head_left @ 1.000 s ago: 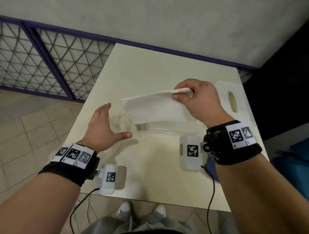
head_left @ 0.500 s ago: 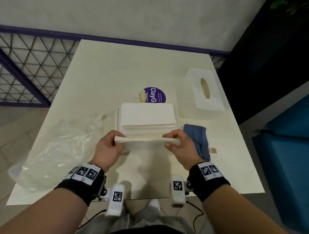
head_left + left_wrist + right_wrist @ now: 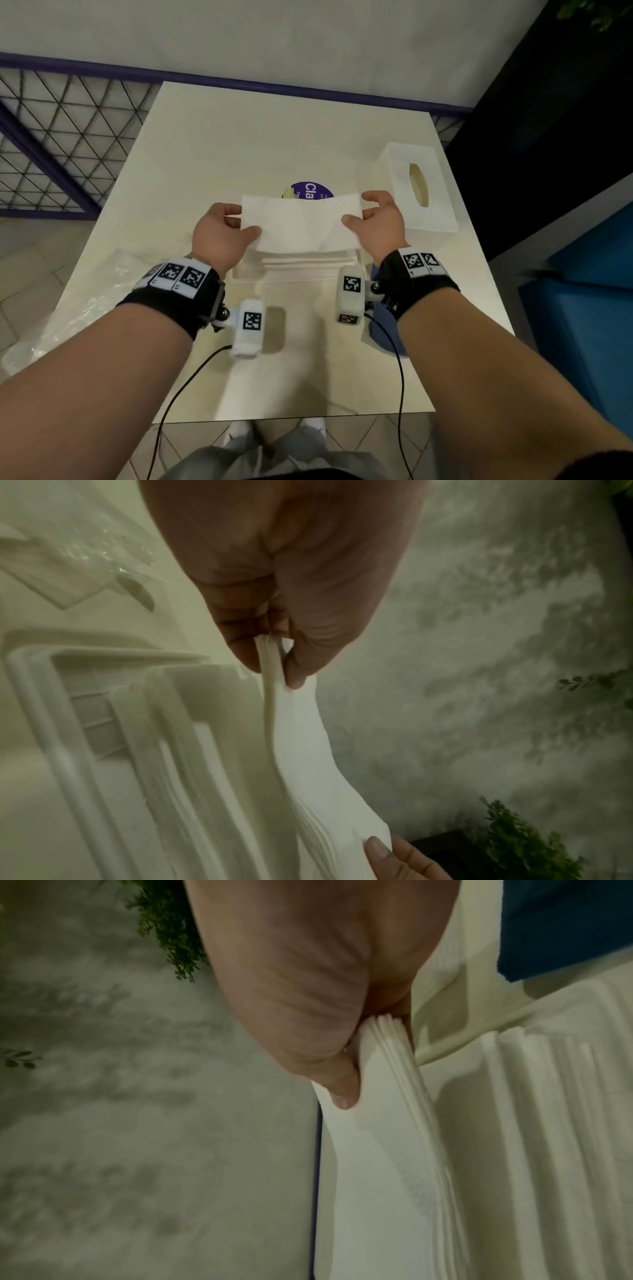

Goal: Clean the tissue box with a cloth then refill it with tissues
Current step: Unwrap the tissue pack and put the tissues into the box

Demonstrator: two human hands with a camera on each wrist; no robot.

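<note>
open tabletop beyond the hands, tissue box blocking right, plastic bag left

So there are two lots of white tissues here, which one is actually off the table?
The thin wad of tissues, pinched at its ends by the left hand and right hand. The thicker stack lies below it in a white tray.

Indoor corner: table, railing.
</note>
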